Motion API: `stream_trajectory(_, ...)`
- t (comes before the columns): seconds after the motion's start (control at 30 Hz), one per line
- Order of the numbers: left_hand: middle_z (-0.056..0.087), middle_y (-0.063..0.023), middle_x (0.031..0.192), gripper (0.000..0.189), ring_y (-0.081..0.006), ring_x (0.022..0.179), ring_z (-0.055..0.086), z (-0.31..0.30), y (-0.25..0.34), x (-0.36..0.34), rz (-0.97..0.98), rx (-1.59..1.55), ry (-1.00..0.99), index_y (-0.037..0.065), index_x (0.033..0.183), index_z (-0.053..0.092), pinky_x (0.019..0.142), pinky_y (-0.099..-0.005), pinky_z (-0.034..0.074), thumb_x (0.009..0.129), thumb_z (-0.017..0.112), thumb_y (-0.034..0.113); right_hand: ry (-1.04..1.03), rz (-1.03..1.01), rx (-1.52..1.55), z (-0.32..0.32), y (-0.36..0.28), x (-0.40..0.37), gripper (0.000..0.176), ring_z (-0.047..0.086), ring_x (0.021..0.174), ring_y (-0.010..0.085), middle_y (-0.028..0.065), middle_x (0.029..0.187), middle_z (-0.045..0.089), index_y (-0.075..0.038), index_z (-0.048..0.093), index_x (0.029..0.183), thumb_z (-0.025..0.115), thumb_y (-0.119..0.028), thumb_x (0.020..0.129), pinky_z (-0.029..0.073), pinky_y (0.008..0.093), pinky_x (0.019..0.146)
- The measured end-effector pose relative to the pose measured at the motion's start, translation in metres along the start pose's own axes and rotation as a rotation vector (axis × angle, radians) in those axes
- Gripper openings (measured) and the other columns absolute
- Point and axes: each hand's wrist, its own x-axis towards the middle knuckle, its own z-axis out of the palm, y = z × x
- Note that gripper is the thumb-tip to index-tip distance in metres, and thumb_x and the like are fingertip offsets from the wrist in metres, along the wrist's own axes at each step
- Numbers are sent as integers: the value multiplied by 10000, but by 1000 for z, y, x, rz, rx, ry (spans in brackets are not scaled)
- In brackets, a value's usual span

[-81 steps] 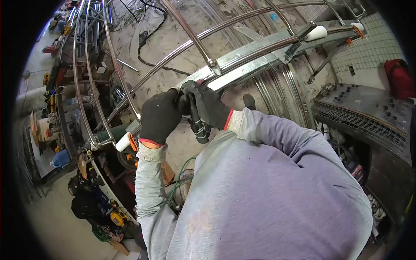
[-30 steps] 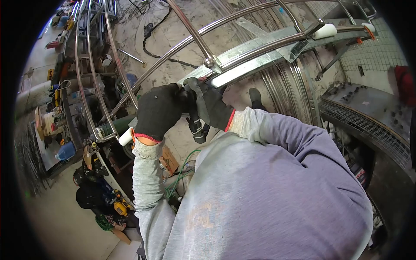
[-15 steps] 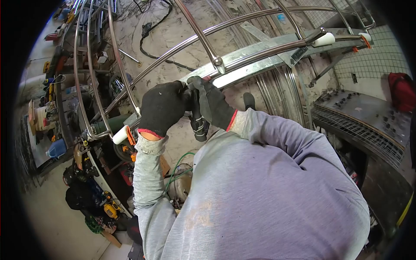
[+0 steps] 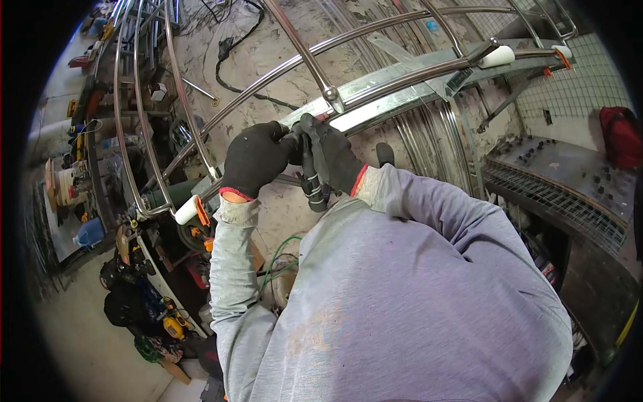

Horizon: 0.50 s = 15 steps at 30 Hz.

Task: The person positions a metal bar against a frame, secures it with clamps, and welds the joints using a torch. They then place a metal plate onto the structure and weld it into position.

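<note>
Both my hands wear black gloves with red cuffs and meet at the near edge of a curved metal frame. My right hand [image 4: 336,155] is wrapped round a black cylindrical handheld tool [image 4: 313,189], whose rear end sticks out below, towards my body. My left hand [image 4: 253,159] is closed, with its fingers against the tool's left side. The gloves hide most of the tool and its front end. Just beyond my fingers runs a polished metal tube [image 4: 402,79] over a flat galvanized strip [image 4: 365,118]. A rounded joint [image 4: 331,94] joins an upright tube to it.
White rollers with orange clips, one at the left [image 4: 188,210] and one at the right [image 4: 497,57], sit on the frame. Curved tubes rise at the left beside a cluttered bench [image 4: 84,194]. A dark slotted metal table [image 4: 556,194] stands at the right. A black cable [image 4: 224,63] crosses the floor.
My left hand has shifted slightly to the right. The rear end of the tool has moved a little right and up. The whole view has shifted slightly.
</note>
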Motion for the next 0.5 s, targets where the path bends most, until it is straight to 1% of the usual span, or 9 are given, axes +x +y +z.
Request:
stream_trajectory(0.07, 772, -160, 969, 354, -348, 914, 745, -3, 6, 2, -90, -130, -69, 77, 1078, 784, 807, -436, 570, 905, 697, 373, 1, -6, 69, -2, 3, 4, 205, 659, 689, 164, 16, 835, 689, -126, 691, 946, 644, -304, 1036, 548, 313, 618)
stream_trajectory(0.1, 772, -160, 969, 354, -348, 914, 745, -1, 6, 3, -89, -124, -70, 77, 1078, 784, 807, -436, 570, 905, 697, 373, 0, -7, 135, -1, 4, 6, 216, 653, 683, 158, 9, 829, 685, -127, 697, 943, 644, -314, 1036, 541, 305, 611)
stream_trajectory(0.17, 761, -191, 886, 430, -336, 841, 752, 5, 5, 4, -62, -131, -6, 42, 1109, 774, 782, -421, 559, 928, 680, 421, -12, 12, 132, -5, 3, 8, 199, 648, 676, 157, 5, 827, 684, -133, 694, 949, 648, -307, 1035, 543, 304, 614)
stream_trajectory(0.2, 761, -191, 886, 430, -336, 841, 752, 4, 7, 5, -56, -126, -11, 42, 1109, 774, 782, -421, 559, 928, 680, 421, -20, 30, 123, -5, -1, 6, 183, 643, 669, 156, 1, 826, 684, -138, 692, 956, 653, -299, 1033, 544, 303, 616)
stream_trajectory(0.23, 758, -186, 871, 426, -332, 823, 747, 2, 9, 5, -65, -138, -29, 32, 1094, 772, 773, -421, 554, 928, 681, 414, -17, 24, 130, -5, -4, 4, 183, 643, 669, 156, 1, 826, 684, -138, 692, 956, 653, -299, 1033, 544, 303, 616)
stream_trajectory(0.3, 755, -181, 857, 424, -329, 805, 742, -4, 15, 6, -68, -143, -50, 22, 1080, 769, 763, -421, 549, 929, 682, 408, -17, 15, 125, -4, -8, -1, 106, 642, 689, 143, -13, 840, 672, -166, 659, 970, 669, -256, 1027, 547, 302, 624)
stream_trajectory(0.37, 744, -191, 850, 417, -359, 821, 726, -11, 24, 7, -145, -121, -131, 41, 1026, 778, 780, -445, 548, 922, 627, 414, -38, -8, 196, -8, -3, 5, 83, 639, 703, 133, -21, 847, 662, -180, 637, 972, 676, -233, 1022, 547, 300, 627)
stream_trajectory(0.4, 744, -191, 850, 417, -359, 821, 726, -11, 24, 7, -142, -115, -134, 41, 1026, 778, 780, -445, 548, 922, 627, 414, -59, -24, 260, -8, -1, 6, 82, 637, 718, 124, -29, 854, 651, -193, 616, 974, 683, -210, 1018, 548, 299, 629)
stream_trajectory(0.5, 724, -199, 811, 417, -365, 788, 711, -7, 16, 9, -125, -196, -136, 32, 997, 773, 759, -451, 536, 935, 607, 409, -39, -2, 262, -12, 2, 10, 106, 630, 738, 108, -43, 860, 632, -211, 592, 967, 684, -195, 1017, 536, 292, 622)
